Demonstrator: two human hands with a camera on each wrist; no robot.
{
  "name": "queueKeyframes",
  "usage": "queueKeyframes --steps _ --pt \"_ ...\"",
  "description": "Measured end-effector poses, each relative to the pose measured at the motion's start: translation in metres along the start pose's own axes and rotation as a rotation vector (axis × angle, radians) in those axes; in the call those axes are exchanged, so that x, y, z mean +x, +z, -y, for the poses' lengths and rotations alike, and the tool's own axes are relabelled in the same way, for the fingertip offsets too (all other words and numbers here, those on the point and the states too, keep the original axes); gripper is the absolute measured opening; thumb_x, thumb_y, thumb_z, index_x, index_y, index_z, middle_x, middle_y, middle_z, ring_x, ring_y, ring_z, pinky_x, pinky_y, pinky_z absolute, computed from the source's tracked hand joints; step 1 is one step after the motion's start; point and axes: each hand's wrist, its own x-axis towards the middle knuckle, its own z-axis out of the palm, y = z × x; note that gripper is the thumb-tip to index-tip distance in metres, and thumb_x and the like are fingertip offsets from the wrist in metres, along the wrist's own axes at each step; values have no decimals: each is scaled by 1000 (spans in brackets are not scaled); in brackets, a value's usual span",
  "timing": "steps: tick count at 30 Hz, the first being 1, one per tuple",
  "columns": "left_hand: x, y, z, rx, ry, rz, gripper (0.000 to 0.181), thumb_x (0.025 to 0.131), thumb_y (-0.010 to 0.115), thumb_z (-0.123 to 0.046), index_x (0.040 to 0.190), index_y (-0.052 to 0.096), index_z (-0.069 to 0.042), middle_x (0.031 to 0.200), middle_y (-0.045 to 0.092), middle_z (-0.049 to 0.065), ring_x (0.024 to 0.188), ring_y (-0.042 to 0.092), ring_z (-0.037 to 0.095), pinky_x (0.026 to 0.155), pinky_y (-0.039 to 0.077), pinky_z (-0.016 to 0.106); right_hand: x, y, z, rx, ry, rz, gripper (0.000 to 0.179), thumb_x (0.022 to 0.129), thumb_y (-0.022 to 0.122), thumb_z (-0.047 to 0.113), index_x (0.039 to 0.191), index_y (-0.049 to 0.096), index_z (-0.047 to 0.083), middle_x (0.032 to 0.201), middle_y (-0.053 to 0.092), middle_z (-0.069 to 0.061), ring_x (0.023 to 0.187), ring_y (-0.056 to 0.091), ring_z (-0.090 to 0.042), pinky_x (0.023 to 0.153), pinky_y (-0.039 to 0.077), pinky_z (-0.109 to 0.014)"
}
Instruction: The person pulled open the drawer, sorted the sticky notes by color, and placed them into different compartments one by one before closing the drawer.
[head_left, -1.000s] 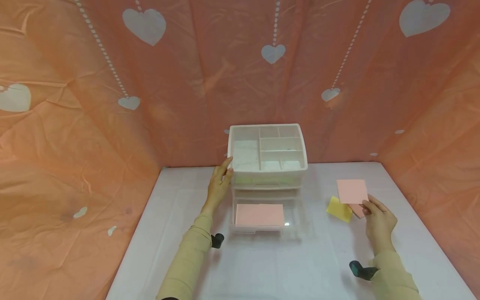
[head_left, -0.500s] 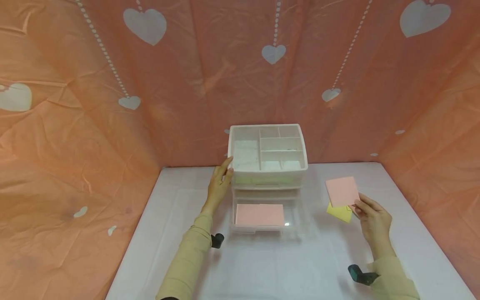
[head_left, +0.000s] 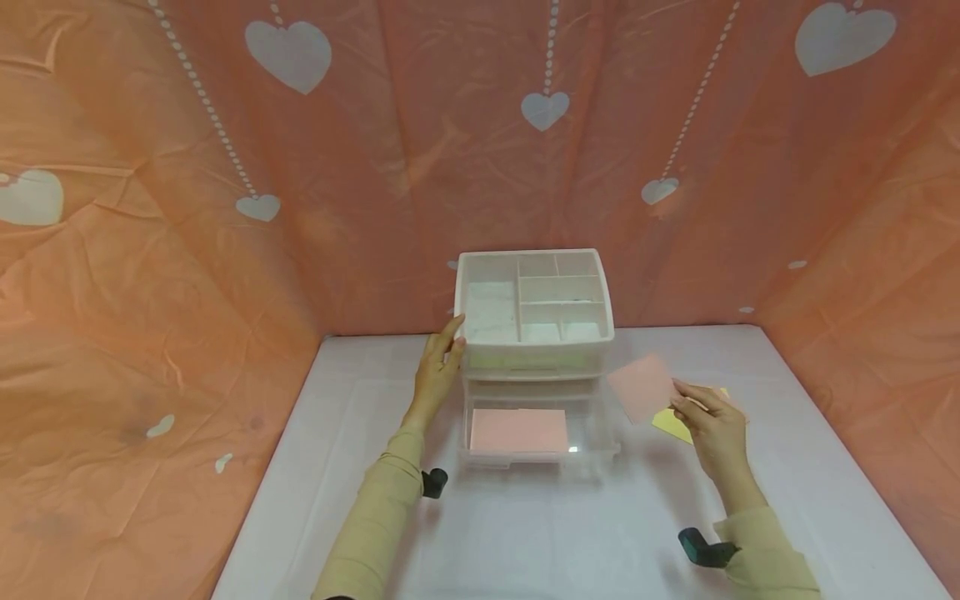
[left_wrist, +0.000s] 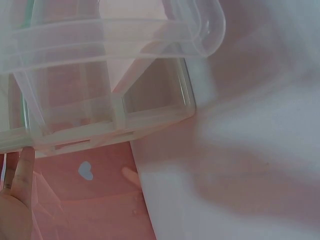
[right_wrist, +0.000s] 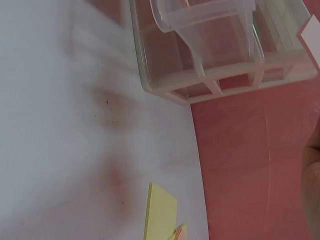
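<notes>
A white plastic drawer organizer [head_left: 534, 343] stands at the back of the table, its lower clear drawer [head_left: 590, 433] pulled out. Pink sticky note pads [head_left: 519, 431] lie in that drawer. My left hand [head_left: 435, 371] rests against the organizer's left side with extended fingers [left_wrist: 22, 175]. To the right of the drawer, my right hand [head_left: 712, 433] pinches a pink sticky note pad [head_left: 637, 387] by its edge, held above the table. Only part of this pad [right_wrist: 312, 37] shows in the right wrist view. Beneath the right hand, a yellow sticky note pad [head_left: 672, 425] is partly hidden.
The organizer's top tray [head_left: 491, 312] is split into several compartments. Greenish-yellow contents show through the upper drawer [head_left: 532, 361], which is pushed in. A white-covered table [head_left: 525, 533] is enclosed by orange cloth [head_left: 480, 167] printed with hearts.
My right hand has carried the pink sticky note pad leftward from above the yellow pad toward the open drawer, and the pad has turned. The left hand stays in place.
</notes>
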Motion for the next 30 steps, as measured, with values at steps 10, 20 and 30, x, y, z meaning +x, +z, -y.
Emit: queueKeyframes --steps 10,20,30 --pt "0 0 2 -4 -13 -7 41 98 41 -41 140 37 -41 107 49 9 106 52 24 80 46 44 8 20 -17 -381 16 28 24 87 61 -1 108 70 5 88 62 10 74 60 -1 67 49 -12" --pt "1 1 4 -3 7 -16 41 98 41 -41 139 38 -41 113 50 9 104 52 23 79 46 43 17 34 -31 -700 205 60 39 86 67 20 111 61 -10 80 63 23 74 62 2 69 50 -19" --pt "2 1 4 5 1 -14 41 98 42 -42 139 38 -41 109 50 8 104 52 23 78 46 42 18 42 -35 -885 231 158 25 85 68 17 103 69 0 83 68 12 72 61 -2 67 53 -24"
